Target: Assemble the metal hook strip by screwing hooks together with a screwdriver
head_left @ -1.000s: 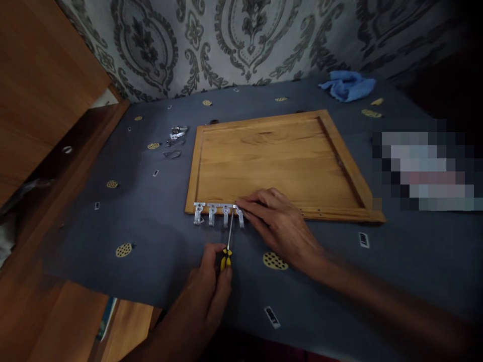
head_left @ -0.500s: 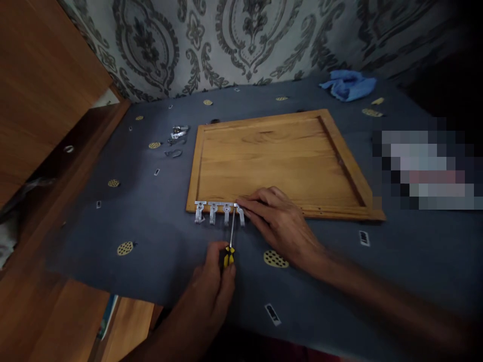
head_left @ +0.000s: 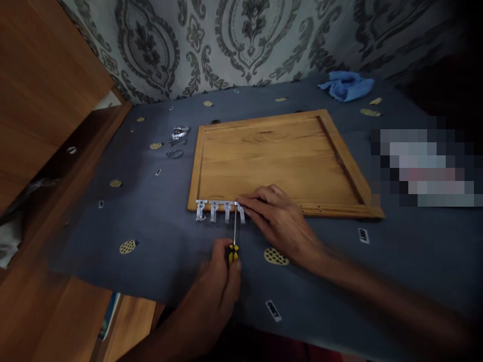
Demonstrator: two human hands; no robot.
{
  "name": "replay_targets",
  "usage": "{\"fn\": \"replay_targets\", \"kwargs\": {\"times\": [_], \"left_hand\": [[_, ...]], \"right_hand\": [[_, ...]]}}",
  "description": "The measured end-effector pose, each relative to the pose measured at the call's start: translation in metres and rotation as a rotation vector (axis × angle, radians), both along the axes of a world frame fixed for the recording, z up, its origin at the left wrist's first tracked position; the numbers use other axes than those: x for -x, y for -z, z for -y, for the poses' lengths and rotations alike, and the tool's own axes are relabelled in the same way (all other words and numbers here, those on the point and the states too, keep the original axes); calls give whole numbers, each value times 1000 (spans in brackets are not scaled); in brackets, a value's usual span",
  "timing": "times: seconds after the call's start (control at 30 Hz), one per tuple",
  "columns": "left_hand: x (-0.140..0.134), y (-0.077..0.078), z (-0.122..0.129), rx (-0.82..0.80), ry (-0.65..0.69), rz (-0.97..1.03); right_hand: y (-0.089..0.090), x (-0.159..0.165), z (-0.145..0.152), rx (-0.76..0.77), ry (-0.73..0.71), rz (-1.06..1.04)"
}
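A dark blue-grey tablecloth (head_left: 169,266), printed with yellow pineapples and small word labels, covers the work surface. At twelve o'clock a pale backdrop (head_left: 249,30) with a large grey ornamental pattern rises behind it, and at ten o'clock stands a brown wooden cabinet (head_left: 37,60). The light is dim.

A framed wooden board (head_left: 267,156) lies flat on the cloth. From its middle, a crumpled blue rag (head_left: 347,86) sits towards two o'clock, and a few loose metal pieces (head_left: 179,132) lie at ten (too small to make out fully). Along the board's near edge, at seven o'clock, four metal hooks (head_left: 214,211) stand in a row, their curved ends jutting past the edge.

The person's left hand (head_left: 217,284) is closed around the yellow-and-black handle of a screwdriver (head_left: 234,252), whose shaft points to twelve, its tip at the rightmost hook. The board lies at one o'clock from this hand. The right hand (head_left: 281,221) has its fingertips drawn together at that same hook, at its own ten o'clock; whether they pinch or merely press cannot be told.
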State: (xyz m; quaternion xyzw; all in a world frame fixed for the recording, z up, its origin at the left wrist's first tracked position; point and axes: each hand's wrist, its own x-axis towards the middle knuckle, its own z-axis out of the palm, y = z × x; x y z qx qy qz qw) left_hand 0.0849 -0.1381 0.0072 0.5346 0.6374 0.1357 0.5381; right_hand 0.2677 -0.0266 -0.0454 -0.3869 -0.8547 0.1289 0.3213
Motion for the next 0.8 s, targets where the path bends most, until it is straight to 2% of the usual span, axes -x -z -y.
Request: {"fn": "replay_targets", "kwargs": {"times": [0.17, 0.33, 0.47, 0.6, 0.8], "left_hand": [[0, -2, 4, 58, -77, -48], [-2, 3, 0, -25, -10, -4], [-1, 0, -2, 26, -32, -11], [0, -2, -1, -3, 20, 4], [-1, 4, -2, -18, -30, -38]], "right_hand": [[-1, 0, -1, -2, 2, 2], [-2, 0, 0, 0, 1, 5], [-2, 1, 0, 3, 2, 5], [-3, 1, 0, 10, 5, -1], [-4, 2, 1, 13, 8, -6]]}}
